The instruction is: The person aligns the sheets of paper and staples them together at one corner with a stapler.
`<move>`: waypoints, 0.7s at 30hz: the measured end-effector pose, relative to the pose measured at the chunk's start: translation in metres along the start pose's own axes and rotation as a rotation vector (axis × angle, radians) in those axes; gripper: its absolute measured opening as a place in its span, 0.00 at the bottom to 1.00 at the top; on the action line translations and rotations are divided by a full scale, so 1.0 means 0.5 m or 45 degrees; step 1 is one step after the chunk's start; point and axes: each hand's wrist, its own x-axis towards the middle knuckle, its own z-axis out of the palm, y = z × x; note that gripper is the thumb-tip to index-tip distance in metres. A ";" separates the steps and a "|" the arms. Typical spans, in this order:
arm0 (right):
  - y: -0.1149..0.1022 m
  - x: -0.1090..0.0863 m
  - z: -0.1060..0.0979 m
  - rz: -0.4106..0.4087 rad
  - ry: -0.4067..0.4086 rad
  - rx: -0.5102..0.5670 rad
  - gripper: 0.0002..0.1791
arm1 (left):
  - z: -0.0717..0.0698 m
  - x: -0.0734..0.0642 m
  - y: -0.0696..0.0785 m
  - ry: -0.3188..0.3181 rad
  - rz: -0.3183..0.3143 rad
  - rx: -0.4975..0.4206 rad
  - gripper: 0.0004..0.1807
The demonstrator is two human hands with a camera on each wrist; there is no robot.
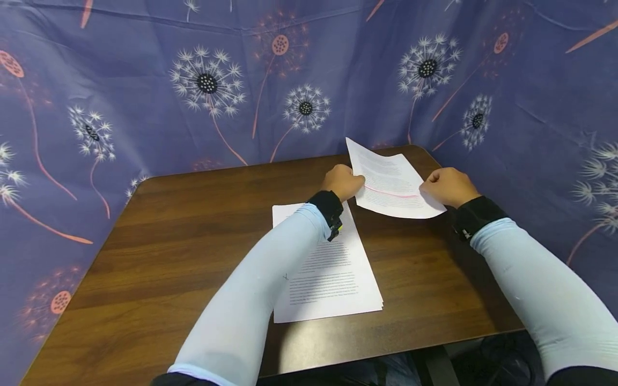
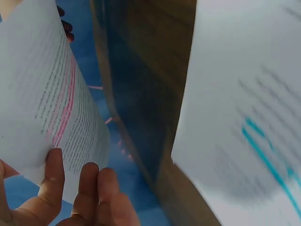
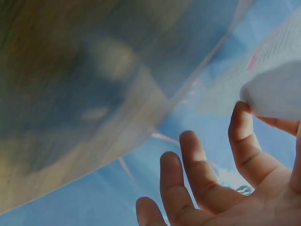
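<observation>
A printed sheet of paper [image 1: 388, 185] with pink-marked lines hangs bowed between both hands over the table's back right. My left hand [image 1: 344, 183] pinches its left edge; in the left wrist view the fingers [image 2: 55, 165] lie against the printed side. On the opposite edge, my right hand [image 1: 450, 187] pinches the sheet near its lower corner, its other fingers [image 3: 171, 174] spread apart in the right wrist view. Below the left forearm lies a stack of printed sheets [image 1: 333, 284], partly covered by the sleeve. Blue-green marker strokes show on the top sheet [image 2: 221, 94] in the left wrist view.
The brown wooden table [image 1: 193, 241] reaches back to a blue curtain [image 1: 338, 69] with a dandelion pattern, which also hangs along the right side. Its front edge runs just below the stack, with dark items [image 1: 507, 359] under it at the lower right.
</observation>
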 end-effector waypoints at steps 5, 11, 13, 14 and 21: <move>-0.046 -0.020 -0.008 -0.080 0.090 0.039 0.15 | -0.057 -0.014 -0.018 0.012 0.042 -0.072 0.26; -0.095 -0.042 -0.003 -0.115 0.144 0.066 0.14 | -0.116 -0.045 -0.044 0.028 0.044 -0.142 0.22; -0.109 -0.048 0.003 -0.128 0.153 0.093 0.13 | -0.132 -0.059 -0.054 0.037 0.046 -0.167 0.21; -0.116 -0.050 0.007 -0.141 0.159 0.104 0.12 | -0.140 -0.066 -0.060 0.037 0.050 -0.182 0.21; -0.168 -0.072 0.022 -0.251 0.207 0.188 0.09 | -0.199 -0.116 -0.091 0.013 0.096 -0.261 0.18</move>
